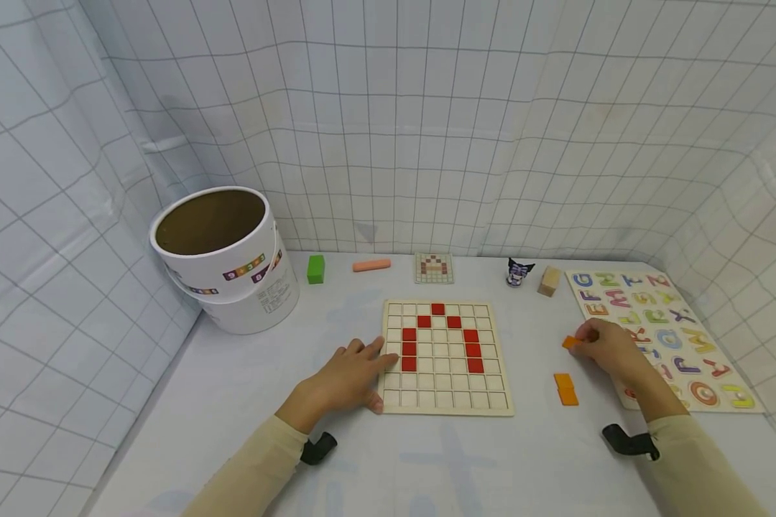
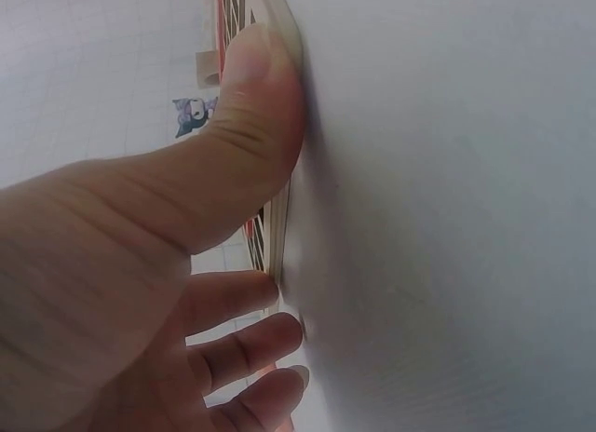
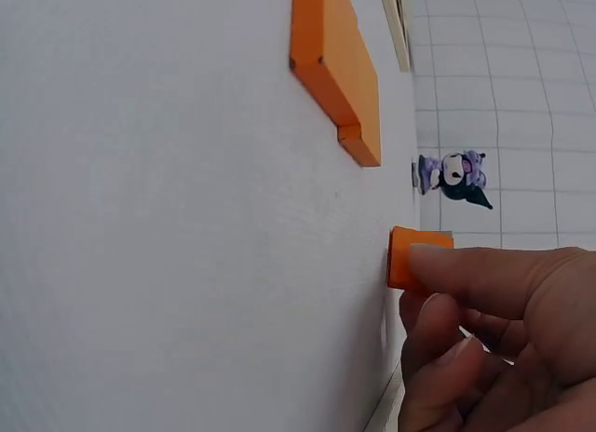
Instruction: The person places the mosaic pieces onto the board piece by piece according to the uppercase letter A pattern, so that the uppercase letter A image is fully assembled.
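Observation:
A pale wooden grid board (image 1: 442,403) lies on the table, with several red square tiles forming an arch in its cells. At its left side my left hand (image 1: 349,375) rests with fingers spread, and the thumb touches the board's edge in the left wrist view. My right hand (image 1: 611,353) pinches a small orange square tile (image 3: 400,257) between thumb and fingers, close to the table surface. Nearer to me, two more orange tiles (image 1: 567,396) lie end to end, right of the board.
An alphabet board (image 1: 718,366) lies at the right, partly under my right forearm. Along the back are a green block (image 1: 315,269), a salmon-coloured stick (image 1: 371,266), a small pattern card (image 1: 434,276), a figurine (image 1: 517,273) and a wooden block (image 1: 548,281). A white bucket (image 1: 252,309) stands left.

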Action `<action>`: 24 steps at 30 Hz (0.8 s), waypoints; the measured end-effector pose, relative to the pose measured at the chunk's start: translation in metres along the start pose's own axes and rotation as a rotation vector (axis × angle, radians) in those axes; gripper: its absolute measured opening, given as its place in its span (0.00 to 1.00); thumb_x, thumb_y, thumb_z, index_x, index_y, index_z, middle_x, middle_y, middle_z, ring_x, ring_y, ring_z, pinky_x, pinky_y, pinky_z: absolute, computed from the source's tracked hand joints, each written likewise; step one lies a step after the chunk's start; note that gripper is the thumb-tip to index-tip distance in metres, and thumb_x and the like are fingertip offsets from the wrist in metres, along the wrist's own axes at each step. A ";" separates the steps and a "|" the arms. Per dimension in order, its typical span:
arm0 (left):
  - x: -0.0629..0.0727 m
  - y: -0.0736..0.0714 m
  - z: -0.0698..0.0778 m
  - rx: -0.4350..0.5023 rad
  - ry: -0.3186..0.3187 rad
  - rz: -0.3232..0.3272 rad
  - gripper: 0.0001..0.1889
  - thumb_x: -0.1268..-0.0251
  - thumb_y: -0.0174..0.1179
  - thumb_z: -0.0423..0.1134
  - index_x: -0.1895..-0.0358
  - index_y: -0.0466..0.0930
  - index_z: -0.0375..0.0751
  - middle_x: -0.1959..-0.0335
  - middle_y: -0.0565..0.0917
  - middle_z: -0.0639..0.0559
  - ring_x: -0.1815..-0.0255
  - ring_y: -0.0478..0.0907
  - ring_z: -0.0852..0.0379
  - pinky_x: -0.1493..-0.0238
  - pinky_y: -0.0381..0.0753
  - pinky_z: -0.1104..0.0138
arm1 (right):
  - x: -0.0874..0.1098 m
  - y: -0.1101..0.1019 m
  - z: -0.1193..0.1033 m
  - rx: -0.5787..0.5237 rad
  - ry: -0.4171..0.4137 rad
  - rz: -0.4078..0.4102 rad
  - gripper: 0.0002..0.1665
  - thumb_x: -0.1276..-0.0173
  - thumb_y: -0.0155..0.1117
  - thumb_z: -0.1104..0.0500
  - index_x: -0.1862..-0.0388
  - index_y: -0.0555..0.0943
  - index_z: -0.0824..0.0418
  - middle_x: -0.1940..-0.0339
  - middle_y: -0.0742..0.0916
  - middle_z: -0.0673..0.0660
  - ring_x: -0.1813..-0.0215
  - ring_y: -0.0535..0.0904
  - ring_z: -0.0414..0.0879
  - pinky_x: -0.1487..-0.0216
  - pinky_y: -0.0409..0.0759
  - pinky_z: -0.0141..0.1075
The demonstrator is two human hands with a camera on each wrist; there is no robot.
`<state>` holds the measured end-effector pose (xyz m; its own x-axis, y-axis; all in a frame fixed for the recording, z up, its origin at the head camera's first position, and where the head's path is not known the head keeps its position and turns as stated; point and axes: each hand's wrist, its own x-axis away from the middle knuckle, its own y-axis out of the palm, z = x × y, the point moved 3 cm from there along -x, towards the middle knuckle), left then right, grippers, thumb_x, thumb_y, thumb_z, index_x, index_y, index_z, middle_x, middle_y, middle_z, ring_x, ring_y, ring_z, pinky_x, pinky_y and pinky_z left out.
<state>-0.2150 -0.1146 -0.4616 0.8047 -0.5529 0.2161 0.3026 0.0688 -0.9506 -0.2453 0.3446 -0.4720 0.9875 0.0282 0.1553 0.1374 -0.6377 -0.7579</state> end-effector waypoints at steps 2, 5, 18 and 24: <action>0.000 0.000 0.000 0.000 0.000 0.001 0.47 0.52 0.75 0.57 0.24 0.68 0.52 0.20 0.61 0.39 0.31 0.66 0.38 0.33 0.66 0.39 | 0.000 0.000 0.000 -0.081 0.013 0.003 0.19 0.25 0.63 0.56 0.43 0.75 0.66 0.61 0.79 0.60 0.63 0.74 0.50 0.67 0.74 0.35; 0.000 0.000 -0.001 -0.001 0.002 0.000 0.47 0.52 0.75 0.57 0.24 0.68 0.53 0.20 0.61 0.39 0.31 0.66 0.38 0.32 0.65 0.38 | -0.001 0.000 -0.001 -0.217 0.028 -0.003 0.24 0.21 0.57 0.53 0.32 0.71 0.62 0.61 0.78 0.61 0.66 0.74 0.48 0.68 0.75 0.35; 0.001 -0.002 0.000 -0.003 0.007 -0.016 0.47 0.51 0.74 0.57 0.24 0.68 0.52 0.20 0.60 0.38 0.30 0.65 0.38 0.32 0.66 0.41 | -0.017 0.023 -0.037 -0.545 -0.001 -0.064 0.31 0.27 0.68 0.53 0.34 0.73 0.68 0.68 0.82 0.53 0.70 0.75 0.43 0.68 0.76 0.32; 0.000 -0.001 0.001 -0.005 0.010 -0.011 0.47 0.51 0.74 0.57 0.24 0.68 0.52 0.20 0.60 0.38 0.30 0.65 0.39 0.33 0.67 0.42 | -0.019 0.056 -0.078 -0.609 -0.030 -0.165 0.30 0.29 0.69 0.58 0.33 0.72 0.69 0.66 0.84 0.53 0.71 0.75 0.42 0.70 0.75 0.32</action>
<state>-0.2146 -0.1143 -0.4608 0.7963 -0.5619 0.2241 0.3087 0.0588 -0.9493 -0.2627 0.2484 -0.4681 0.9600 0.1796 0.2147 0.2280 -0.9467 -0.2277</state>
